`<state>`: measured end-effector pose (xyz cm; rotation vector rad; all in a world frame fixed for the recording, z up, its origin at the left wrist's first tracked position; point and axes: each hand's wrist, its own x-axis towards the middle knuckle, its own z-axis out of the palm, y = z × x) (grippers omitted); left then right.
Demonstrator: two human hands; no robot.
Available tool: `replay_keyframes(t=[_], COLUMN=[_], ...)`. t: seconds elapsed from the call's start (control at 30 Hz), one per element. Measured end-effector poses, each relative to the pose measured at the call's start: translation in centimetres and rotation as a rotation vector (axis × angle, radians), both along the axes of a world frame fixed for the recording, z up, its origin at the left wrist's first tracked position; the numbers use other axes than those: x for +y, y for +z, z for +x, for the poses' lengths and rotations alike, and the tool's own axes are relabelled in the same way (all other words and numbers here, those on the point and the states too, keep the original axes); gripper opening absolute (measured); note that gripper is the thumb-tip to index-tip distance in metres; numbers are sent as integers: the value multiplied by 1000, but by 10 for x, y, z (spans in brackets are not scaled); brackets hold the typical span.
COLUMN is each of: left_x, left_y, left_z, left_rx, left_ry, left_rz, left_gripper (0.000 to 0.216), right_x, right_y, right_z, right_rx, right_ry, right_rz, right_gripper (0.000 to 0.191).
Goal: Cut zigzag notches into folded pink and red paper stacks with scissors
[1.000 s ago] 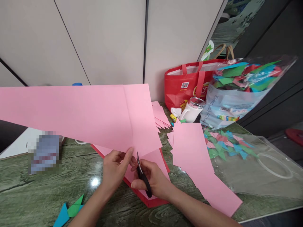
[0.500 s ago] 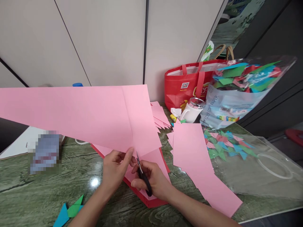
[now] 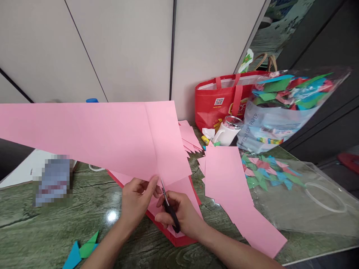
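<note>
A large pink paper sheet [image 3: 117,134] with a crease near its right end is held up in front of me. My left hand [image 3: 137,196] pinches its lower edge between thumb and fingers. Black-handled scissors [image 3: 170,212] are in my right hand [image 3: 182,213], fingers wrapped round the handles. Their blades point up at the sheet's lower edge, close by my left thumb and near the foot of the crease. Beneath both hands lie more pink sheets [image 3: 193,194] on top of red paper [image 3: 175,241].
Cut pink pieces [image 3: 224,172] lie on the right. Behind them stand a white mug [image 3: 228,130], a glue stick [image 3: 205,140], a red bag [image 3: 207,104] and a clear bag of coloured paper [image 3: 288,108]. Folded shapes [image 3: 86,246] are at front left; more lie under plastic [image 3: 294,209].
Hardly anything differs. Both hands, the scissors and the pink sheet keep almost the same position.
</note>
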<state>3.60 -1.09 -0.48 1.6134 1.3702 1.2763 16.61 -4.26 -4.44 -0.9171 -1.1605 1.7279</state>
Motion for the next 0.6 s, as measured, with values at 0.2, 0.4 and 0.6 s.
replay_keyframes(t=[0.2, 0.4, 0.6], left_x=[-1, -2, -3], left_y=[-1, -1, -6], left_z=[-1, 2, 4], left_rx=[-2, -11, -1], left_ry=[-8, -53, -51], left_rz=[1, -49, -68], left_gripper=[21, 22, 24], right_x=[0, 2, 3], right_y=[-3, 1, 7], right_z=[1, 2, 3], right_rx=[-11, 36, 48], right_ry=[1, -28, -8], right_rz=[-20, 27, 43], right_gripper=[43, 43, 41])
